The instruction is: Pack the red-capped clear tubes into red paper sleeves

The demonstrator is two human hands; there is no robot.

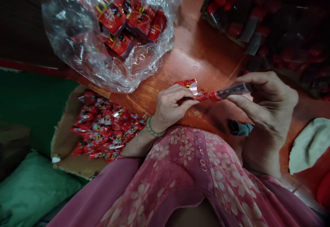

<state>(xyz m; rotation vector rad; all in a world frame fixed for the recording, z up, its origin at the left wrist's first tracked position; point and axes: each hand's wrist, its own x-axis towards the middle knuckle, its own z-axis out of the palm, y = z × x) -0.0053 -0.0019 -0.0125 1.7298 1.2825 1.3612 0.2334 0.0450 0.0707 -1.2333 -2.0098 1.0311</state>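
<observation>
In the head view my left hand, with a green bead bracelet, pinches a small red printed plastic wrapper between thumb and fingers. My right hand grips a clear tube with dark contents between thumb and forefinger. The tube's red end points left and meets red film at my left fingertips. Whether that end sits inside the wrapper or only against it, I cannot tell. Both hands are over the reddish-brown table, close to my body.
A large clear plastic bag holds red printed bundles with bands. At lower left, a cardboard box contains many red wrapped pieces. A dark container at upper right holds red-capped tubes. A dark cloth-like item lies under my right hand.
</observation>
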